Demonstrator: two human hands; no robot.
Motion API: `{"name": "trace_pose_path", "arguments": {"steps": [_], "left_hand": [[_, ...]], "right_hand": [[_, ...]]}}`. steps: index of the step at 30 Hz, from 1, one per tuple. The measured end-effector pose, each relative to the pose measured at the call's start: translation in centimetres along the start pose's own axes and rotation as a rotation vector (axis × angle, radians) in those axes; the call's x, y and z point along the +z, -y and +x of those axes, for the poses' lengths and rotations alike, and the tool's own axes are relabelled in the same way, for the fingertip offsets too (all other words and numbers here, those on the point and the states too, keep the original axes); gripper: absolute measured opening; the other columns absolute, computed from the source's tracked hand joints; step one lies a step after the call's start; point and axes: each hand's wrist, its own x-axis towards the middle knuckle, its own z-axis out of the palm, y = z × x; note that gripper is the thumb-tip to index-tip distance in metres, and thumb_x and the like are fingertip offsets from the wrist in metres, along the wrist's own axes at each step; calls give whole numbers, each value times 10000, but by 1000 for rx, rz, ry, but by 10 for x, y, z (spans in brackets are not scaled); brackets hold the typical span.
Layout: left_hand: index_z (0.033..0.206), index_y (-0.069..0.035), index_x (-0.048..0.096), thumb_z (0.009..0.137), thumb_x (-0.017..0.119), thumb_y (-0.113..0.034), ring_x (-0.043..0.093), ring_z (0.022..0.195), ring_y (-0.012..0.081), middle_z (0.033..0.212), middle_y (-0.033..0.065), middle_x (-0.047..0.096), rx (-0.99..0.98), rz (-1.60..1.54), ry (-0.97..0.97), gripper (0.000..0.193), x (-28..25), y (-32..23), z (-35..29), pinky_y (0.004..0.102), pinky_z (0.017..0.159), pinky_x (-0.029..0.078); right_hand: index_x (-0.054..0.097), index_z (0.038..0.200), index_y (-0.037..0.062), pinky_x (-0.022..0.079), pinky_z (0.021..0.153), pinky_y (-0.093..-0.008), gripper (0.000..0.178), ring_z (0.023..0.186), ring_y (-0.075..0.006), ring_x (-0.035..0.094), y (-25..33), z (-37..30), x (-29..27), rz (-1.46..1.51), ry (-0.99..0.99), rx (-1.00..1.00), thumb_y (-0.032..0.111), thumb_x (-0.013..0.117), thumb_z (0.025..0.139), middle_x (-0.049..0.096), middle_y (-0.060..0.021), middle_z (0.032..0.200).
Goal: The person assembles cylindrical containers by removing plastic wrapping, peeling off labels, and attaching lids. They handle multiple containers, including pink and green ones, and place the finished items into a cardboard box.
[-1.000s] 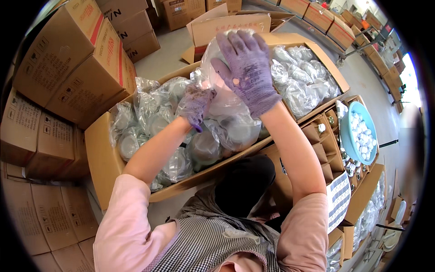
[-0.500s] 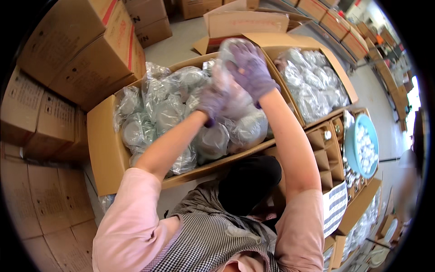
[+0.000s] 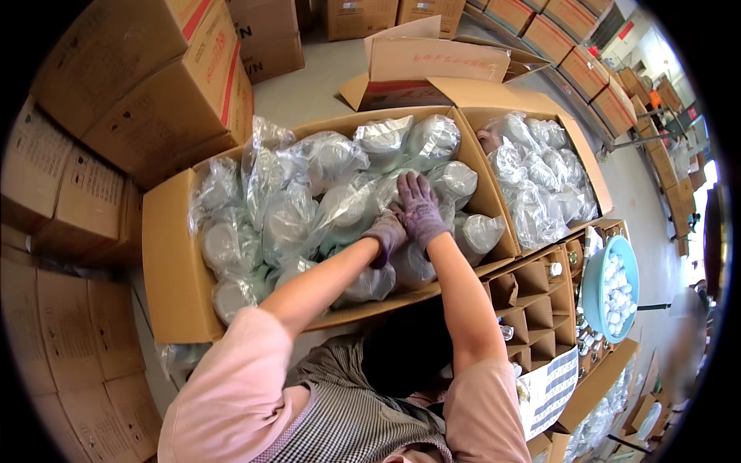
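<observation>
In the big open carton (image 3: 171,255) in front of me lie rows of clear, round glass jars (image 3: 224,243), each in a thin plastic bag. My right hand (image 3: 421,208), in a purple work glove, lies palm down on a bagged jar right of the carton's middle, its fingers stretched out. Just left of it and touching it is my left hand (image 3: 387,234), gloved alike, fingers bent at the plastic of the same spot. Its fingertips are partly covered by the right hand. The jar beneath both hands is mostly hidden.
A second carton (image 3: 594,181) of bagged glassware adjoins on the right. Nearer me stands a divided carton (image 3: 532,309) with metal-topped pieces, a blue basin (image 3: 590,282) of small white pieces and a printed sheet (image 3: 549,393). Stacked cartons (image 3: 154,85) rise at the left.
Both hands have come down toward me from the carton's far side, where they held a bagged piece raised. They now rest on the layer of jars. The view has shifted slightly.
</observation>
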Motion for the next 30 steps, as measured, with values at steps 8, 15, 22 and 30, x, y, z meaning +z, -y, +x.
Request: {"name": "trace_pose_path", "arguments": {"steps": [8,15,22,30], "left_hand": [[1109,-32,655,924,584,-313,621,1058,399,1123,257,643,-1,-115,-197,344,-161,44,66,436,910,492],[962,-104,728,867,576,-297,657,980,325,981,135,703,265,478,-39,263,-120,32,162,438,874,498],[1321,-173,639,922,545,-385,529,1312,220,1413,38,579,84,1055,545,461,-95,28,198,477,1019,394],[1156,-28,667,832,635,-274,516,1201,336,1291,209,568,407,856,79,408,-53,47,183,487,992,404]], "right_hand": [[253,1536,32,230,1160,-574,768,1480,-413,183,30,-9,-8,-148,106,127,370,546,912,191,-189,1616],[140,1561,1,207,1168,-572,870,1488,-434,160,35,-15,-5,-172,243,241,351,573,892,111,-214,1632],[107,1561,-2,189,1163,-607,969,1488,-462,125,40,-22,-8,-91,278,311,385,642,851,94,-221,1631],[77,1569,19,190,1161,-621,936,1489,-462,120,40,-19,-16,-24,281,274,282,636,865,74,-204,1638]]}}
